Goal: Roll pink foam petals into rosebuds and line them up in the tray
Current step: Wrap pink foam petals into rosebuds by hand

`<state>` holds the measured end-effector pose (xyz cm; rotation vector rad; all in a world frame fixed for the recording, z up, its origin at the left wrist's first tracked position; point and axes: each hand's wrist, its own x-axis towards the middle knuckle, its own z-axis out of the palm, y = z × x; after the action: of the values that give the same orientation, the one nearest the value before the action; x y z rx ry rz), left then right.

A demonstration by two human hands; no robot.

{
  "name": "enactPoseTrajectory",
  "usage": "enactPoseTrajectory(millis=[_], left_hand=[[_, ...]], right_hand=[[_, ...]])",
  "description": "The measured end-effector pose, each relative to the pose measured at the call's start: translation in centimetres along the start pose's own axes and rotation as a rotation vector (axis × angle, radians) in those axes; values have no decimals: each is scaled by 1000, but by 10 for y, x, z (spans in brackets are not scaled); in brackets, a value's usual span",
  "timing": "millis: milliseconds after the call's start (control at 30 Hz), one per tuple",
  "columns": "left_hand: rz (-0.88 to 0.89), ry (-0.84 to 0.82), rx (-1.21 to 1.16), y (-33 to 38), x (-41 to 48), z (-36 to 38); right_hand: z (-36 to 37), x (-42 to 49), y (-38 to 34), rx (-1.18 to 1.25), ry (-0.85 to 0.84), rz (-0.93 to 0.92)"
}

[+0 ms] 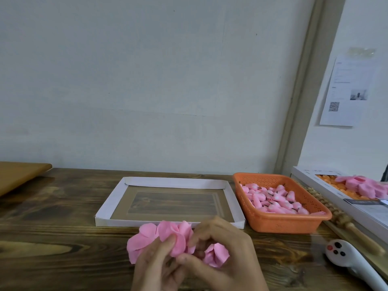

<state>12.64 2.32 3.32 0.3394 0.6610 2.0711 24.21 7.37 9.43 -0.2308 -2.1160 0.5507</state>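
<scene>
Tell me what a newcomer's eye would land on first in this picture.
The bright pink foam petals grab attention first, bunched at the near edge of the wooden table between the left hand and right hand. Next is the orange basket to the right, heaped with pink pieces. Between them, just behind the hands, lies the white tray, with no rosebuds in it yet.

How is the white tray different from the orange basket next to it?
The white tray is shallow, flat cardboard with solid walls; the orange basket is deeper plastic with perforated sides. The tray holds nothing; the basket holds a heap of pink buds. The tray is wider than the basket. Both are rectangular, open-topped and sit on the wooden table.
</scene>
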Motion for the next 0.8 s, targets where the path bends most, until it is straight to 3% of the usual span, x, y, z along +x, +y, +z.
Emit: enactPoseTrajectory(millis=[33, 100, 167, 300, 533, 567, 700, 800], left_hand=[[-86, 29, -157, 0, 4, -4], [5, 147, -32, 3, 10, -13], [113, 129, 189, -4, 8, -11], [28, -27, 297, 11, -1, -7], [10, 29, 482, 14, -12, 2], [31, -23, 467, 13, -14, 1], [6, 25, 272, 26, -19, 2], [-80, -64, 312, 27, -34, 8]], right_hand=[[0, -5, 17, 111, -7, 34], [-5, -10, 33, 77, 89, 33], [1, -9, 31, 136, 88, 24], [1, -9, 33, 166, 160, 96], [-6, -8, 23, 135, 54, 161], [-8, -9, 23, 147, 29, 169], [-9, -12, 18, 331, -43, 286], [-6, -16, 18, 455, -44, 395]])
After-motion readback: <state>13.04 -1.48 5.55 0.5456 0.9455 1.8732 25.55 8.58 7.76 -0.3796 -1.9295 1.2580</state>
